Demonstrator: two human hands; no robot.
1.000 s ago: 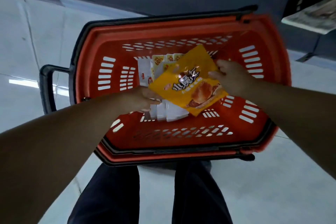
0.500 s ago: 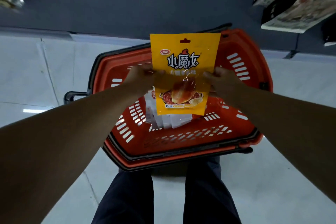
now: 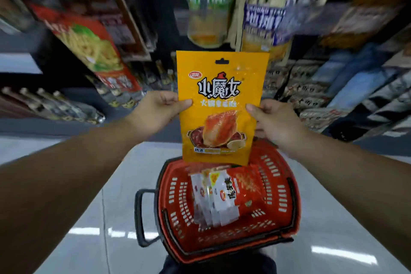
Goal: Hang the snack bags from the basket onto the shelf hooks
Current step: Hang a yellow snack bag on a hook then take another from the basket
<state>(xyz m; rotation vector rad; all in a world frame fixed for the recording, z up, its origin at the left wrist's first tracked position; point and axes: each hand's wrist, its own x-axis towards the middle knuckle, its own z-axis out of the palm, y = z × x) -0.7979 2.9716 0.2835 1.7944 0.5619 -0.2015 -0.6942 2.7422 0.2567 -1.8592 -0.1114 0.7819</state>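
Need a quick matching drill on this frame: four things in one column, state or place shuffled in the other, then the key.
Things
1. yellow snack bag
2. red basket
3. white packets
4. left hand

States or places
A. lying inside the basket
B. held upright in the air by both side edges
C. on the floor, below the hands
D. pinching the bag's left edge

Pairs: 1-B, 2-C, 3-A, 4-D. The right hand grips the other edge.

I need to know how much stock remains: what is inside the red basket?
The red basket holds several white snack packs and a red pack. The yellow bag, held up by both hands, covers the basket's far end, and whatever lies under the packs is hidden.
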